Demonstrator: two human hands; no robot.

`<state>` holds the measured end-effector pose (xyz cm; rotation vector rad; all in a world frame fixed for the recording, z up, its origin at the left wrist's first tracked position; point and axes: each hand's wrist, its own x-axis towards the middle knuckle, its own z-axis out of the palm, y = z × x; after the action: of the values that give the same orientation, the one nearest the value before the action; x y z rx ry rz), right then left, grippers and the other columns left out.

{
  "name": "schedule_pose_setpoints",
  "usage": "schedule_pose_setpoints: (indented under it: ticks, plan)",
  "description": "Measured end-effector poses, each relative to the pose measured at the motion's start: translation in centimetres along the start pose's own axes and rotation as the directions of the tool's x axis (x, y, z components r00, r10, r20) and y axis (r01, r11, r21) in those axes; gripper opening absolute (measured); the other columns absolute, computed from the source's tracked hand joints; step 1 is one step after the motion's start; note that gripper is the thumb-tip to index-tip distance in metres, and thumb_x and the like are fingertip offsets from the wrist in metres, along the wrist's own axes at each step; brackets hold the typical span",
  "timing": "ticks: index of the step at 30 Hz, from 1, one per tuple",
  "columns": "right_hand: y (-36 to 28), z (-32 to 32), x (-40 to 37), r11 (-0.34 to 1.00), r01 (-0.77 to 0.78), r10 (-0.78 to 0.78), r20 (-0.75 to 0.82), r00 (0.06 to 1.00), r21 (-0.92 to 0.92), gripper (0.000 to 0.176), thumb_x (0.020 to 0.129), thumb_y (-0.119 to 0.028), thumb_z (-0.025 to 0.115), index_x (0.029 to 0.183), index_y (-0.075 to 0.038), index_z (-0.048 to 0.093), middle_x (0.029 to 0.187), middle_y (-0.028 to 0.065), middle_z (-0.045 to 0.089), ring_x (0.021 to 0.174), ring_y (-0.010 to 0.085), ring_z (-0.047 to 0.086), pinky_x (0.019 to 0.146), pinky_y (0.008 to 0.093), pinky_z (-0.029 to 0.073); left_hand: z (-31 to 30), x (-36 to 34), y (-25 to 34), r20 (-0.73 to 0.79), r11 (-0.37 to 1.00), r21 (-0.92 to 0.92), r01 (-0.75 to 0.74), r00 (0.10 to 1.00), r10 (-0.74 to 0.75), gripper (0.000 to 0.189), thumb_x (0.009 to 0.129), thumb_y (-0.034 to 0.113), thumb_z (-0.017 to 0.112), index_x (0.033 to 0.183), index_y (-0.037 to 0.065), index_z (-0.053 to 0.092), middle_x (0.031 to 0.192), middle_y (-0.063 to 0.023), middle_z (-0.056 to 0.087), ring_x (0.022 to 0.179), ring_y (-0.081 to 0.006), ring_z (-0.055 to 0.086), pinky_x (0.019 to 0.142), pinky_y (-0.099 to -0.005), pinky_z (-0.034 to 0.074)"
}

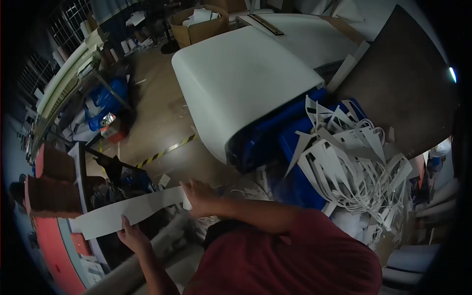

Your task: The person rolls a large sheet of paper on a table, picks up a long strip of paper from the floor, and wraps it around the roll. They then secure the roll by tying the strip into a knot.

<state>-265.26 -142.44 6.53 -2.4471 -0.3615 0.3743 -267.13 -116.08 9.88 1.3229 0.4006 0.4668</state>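
Note:
A long white strip (142, 208) of paper-like sheet stretches between my hands at the lower left, slightly curved. My right hand (199, 198) is closed on its right end, with the fingers wrapped round the edge. Lower down, my left hand (133, 237) pinches the strip's lower edge, thumb on the near face and other fingers partly hidden. Beyond my left hand, the strip's left end sticks out free. Below the strip lie pale rolls (142, 268), partly covered by my left arm.
A large white sheet (246, 83) drapes over a blue bin. Tangled white offcuts (354, 162) spill from another blue bin (300, 172) on the right. A dark curved board (398, 83) leans behind. Yellow-black tape (167, 150) marks the floor. A red-and-brown stack (54, 191) stands left.

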Motion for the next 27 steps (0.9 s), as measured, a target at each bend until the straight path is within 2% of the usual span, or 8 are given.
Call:
schedule_pose_setpoints:
  ticks: [7,11,17,20,22,23,25,27]
  plan:
    - [0.4,-11.1,21.3,0.982,0.056,0.005,-0.318,0.948,0.182,0.084,0.068,-0.02,0.073,0.138,0.004,0.033,0.117,0.025,0.046,0.111,0.0408,0.05,0.09,0.0493,0.045,12.8,23.2,2.1,0.137,0.981,-0.03,-0.191,0.972,0.193,0.043,0.098,0.023,0.057,0.13,-0.003,0.045,0.122,-0.0166,0.056,0.112,-0.0263,0.058,0.093,-0.0384,0.051]
    - [1.8,-16.5,32.3,0.972,0.123,-0.041,-0.373,0.927,0.2,0.082,0.07,-0.023,0.074,0.136,0.003,0.035,0.115,0.0233,0.048,0.106,0.0397,0.055,0.086,0.0473,0.049,15.2,35.9,2.4,0.195,0.753,0.465,-0.465,0.884,0.425,0.043,0.098,0.021,0.056,0.132,-0.006,0.046,0.126,-0.0182,0.053,0.116,-0.0284,0.056,0.093,-0.0381,0.052]
    - [4.9,-19.9,46.5,0.961,0.088,0.037,-0.44,0.897,0.261,0.083,0.068,-0.028,0.078,0.135,0.001,0.038,0.119,0.0208,0.049,0.107,0.0374,0.056,0.087,0.0467,0.049,22.1,51.5,4.4,0.206,0.892,0.209,-0.4,0.91,0.36,0.043,0.095,0.017,0.06,0.13,-0.007,0.053,0.126,-0.0242,0.053,0.112,-0.0326,0.058,0.093,-0.0391,0.049]
    - [8.3,-19.9,52.5,0.959,0.036,0.104,-0.471,0.876,0.28,0.082,0.067,-0.027,0.079,0.134,-0.001,0.039,0.123,0.0201,0.05,0.108,0.0369,0.056,0.088,0.0466,0.049,24.4,59.5,1.5,0.315,0.715,0.494,-0.495,0.868,0.384,0.043,0.093,0.019,0.062,0.126,-0.009,0.054,0.126,-0.0262,0.053,0.113,-0.0338,0.058,0.093,-0.0412,0.048]
    - [10.8,-19.5,56.3,0.954,-0.005,0.153,-0.472,0.868,0.3,0.083,0.067,-0.027,0.079,0.134,-0.001,0.039,0.123,0.0204,0.05,0.108,0.0376,0.056,0.089,0.0464,0.048,27.7,63.0,-0.5,0.615,-0.189,0.78,-0.596,0.678,0.403,0.039,0.098,0.022,0.056,0.125,-0.006,0.051,0.123,-0.0179,0.055,0.109,-0.0282,0.06,0.093,-0.0387,0.054]
    - [12.2,-19.1,58.3,0.957,0.013,0.14,-0.502,0.854,0.289,0.084,0.067,-0.028,0.08,0.135,-0.001,0.039,0.122,0.0205,0.05,0.108,0.0378,0.055,0.09,0.0461,0.048,28.1,66.7,-2.4,0.62,-0.178,0.776,-0.605,0.677,0.397,0.039,0.098,0.022,0.056,0.125,-0.006,0.051,0.123,-0.0179,0.055,0.109,-0.0282,0.06,0.093,-0.0387,0.054]
    - [13.4,-18.2,61.4,0.955,0.007,0.161,-0.538,0.827,0.297,0.085,0.067,-0.028,0.08,0.136,-0.002,0.038,0.121,0.0206,0.051,0.108,0.0379,0.055,0.091,0.0458,0.048,30.9,73.4,-4.9,0.413,0.834,0.412,-0.368,0.891,0.189,0.039,0.095,0.016,0.061,0.125,-0.005,0.052,0.122,-0.02,0.055,0.11,-0.0298,0.06,0.093,-0.0405,0.053]
    - [14.7,-19.6,63.8,0.955,-0.067,0.216,-0.524,0.824,0.289,0.085,0.066,-0.029,0.081,0.136,-0.004,0.04,0.121,0.0197,0.052,0.109,0.0365,0.055,0.091,0.0446,0.048,35.3,78.0,-4.2,0.293,0.998,-0.06,0.016,0.956,0.002,0.039,0.093,0.014,0.064,0.125,-0.005,0.052,0.12,-0.0211,0.056,0.11,-0.0309,0.06,0.092,-0.0417,0.053]
